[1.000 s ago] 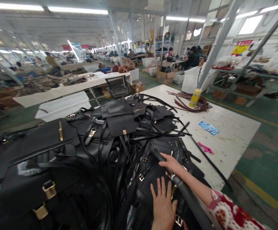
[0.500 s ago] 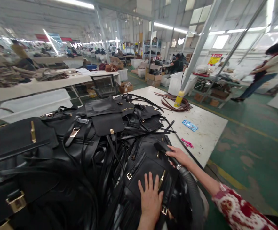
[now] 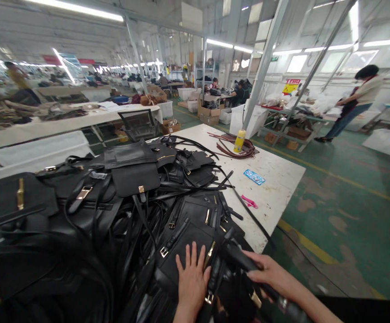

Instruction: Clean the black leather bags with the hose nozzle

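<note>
L hand flat on blk bag, R hand gripping hose

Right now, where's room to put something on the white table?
White tabletop shows bare from the blue packet and pink thing to the right edge. Black bags crowd the near left; brown straps and a yellow bottle, the far side.

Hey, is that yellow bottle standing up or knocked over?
Upright: the yellow bottle stands beside the coiled brown straps, its top pointing up.
</note>
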`<control>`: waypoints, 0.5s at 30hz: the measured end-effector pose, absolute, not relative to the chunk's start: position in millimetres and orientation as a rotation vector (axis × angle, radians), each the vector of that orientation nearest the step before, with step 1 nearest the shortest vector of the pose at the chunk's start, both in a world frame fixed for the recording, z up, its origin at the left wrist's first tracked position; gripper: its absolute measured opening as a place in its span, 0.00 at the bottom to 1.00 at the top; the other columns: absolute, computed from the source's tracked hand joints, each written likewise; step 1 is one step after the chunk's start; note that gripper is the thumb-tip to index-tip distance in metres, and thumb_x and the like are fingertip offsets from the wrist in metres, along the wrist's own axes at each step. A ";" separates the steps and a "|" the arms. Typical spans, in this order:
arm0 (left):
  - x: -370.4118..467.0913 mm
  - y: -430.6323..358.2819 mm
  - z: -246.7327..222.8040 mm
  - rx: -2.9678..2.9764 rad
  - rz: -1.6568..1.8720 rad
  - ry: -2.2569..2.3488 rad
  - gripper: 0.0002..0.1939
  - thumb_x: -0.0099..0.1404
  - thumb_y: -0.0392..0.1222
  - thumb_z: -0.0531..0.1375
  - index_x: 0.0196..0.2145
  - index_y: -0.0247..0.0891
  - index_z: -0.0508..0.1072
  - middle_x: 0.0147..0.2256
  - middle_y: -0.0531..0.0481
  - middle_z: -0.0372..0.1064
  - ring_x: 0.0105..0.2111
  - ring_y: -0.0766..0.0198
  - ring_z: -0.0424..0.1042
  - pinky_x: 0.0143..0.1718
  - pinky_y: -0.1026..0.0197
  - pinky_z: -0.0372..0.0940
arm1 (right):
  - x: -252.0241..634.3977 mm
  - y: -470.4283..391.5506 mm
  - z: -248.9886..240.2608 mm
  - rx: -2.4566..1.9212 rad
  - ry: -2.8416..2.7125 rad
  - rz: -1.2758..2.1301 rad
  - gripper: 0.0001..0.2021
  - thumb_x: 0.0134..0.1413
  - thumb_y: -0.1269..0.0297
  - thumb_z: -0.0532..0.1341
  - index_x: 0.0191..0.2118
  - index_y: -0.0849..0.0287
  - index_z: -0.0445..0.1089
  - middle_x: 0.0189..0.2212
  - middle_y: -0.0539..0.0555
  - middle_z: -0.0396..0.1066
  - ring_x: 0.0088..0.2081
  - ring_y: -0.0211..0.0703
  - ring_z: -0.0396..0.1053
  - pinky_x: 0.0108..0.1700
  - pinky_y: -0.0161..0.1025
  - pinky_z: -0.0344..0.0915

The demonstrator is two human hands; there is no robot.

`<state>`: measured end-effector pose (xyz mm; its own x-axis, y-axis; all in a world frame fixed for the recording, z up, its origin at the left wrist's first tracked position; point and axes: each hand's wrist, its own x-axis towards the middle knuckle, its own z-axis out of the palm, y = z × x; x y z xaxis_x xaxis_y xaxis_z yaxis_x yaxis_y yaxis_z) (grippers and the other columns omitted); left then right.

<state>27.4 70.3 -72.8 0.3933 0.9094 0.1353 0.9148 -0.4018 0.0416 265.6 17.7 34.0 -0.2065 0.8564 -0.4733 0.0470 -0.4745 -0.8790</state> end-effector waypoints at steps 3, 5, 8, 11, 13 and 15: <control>29.7 68.9 -68.1 -2.580 -0.182 -1.693 0.28 0.61 0.44 0.48 0.58 0.50 0.45 0.60 0.48 0.42 0.59 0.50 0.39 0.54 0.36 0.37 | 262.2 40.5 35.2 -1.512 -1.039 1.599 0.34 0.45 0.58 0.59 0.58 0.57 0.50 0.25 0.49 0.70 0.15 0.34 0.63 0.15 0.29 0.61; 31.0 67.3 -65.9 -2.579 -0.176 -1.694 0.28 0.60 0.44 0.48 0.58 0.50 0.46 0.60 0.48 0.42 0.59 0.50 0.39 0.54 0.36 0.37 | 269.2 46.3 36.9 -1.531 -1.028 1.535 0.34 0.47 0.58 0.58 0.59 0.56 0.46 0.28 0.49 0.69 0.16 0.33 0.64 0.15 0.29 0.62; 33.8 66.0 -63.2 -2.597 -0.226 -1.736 0.28 0.60 0.42 0.49 0.57 0.51 0.48 0.60 0.49 0.42 0.59 0.52 0.39 0.54 0.36 0.37 | 283.1 39.5 35.6 -1.494 -1.093 1.665 0.32 0.46 0.60 0.58 0.58 0.57 0.49 0.29 0.50 0.70 0.16 0.34 0.64 0.15 0.30 0.62; 35.2 70.0 -57.0 -2.691 -0.479 -1.896 0.25 0.59 0.39 0.50 0.55 0.52 0.54 0.59 0.51 0.46 0.59 0.54 0.41 0.55 0.37 0.36 | 284.4 32.0 25.9 -1.523 -1.152 1.782 0.31 0.43 0.60 0.59 0.56 0.58 0.53 0.25 0.50 0.70 0.15 0.37 0.65 0.13 0.32 0.61; 30.9 72.8 -49.0 -2.739 -0.919 -2.165 0.21 0.58 0.39 0.51 0.50 0.48 0.63 0.55 0.50 0.56 0.58 0.56 0.47 0.56 0.41 0.37 | 277.4 34.8 18.4 -1.604 -1.163 1.690 0.32 0.44 0.59 0.58 0.57 0.59 0.52 0.24 0.50 0.70 0.15 0.39 0.65 0.14 0.33 0.62; 20.2 67.8 -38.5 -2.606 -1.423 -2.463 0.17 0.59 0.41 0.50 0.45 0.42 0.68 0.49 0.47 0.65 0.53 0.57 0.57 0.55 0.46 0.47 | 269.0 42.7 15.4 -1.656 -1.178 1.572 0.34 0.46 0.58 0.56 0.60 0.58 0.46 0.27 0.50 0.70 0.18 0.39 0.65 0.18 0.34 0.64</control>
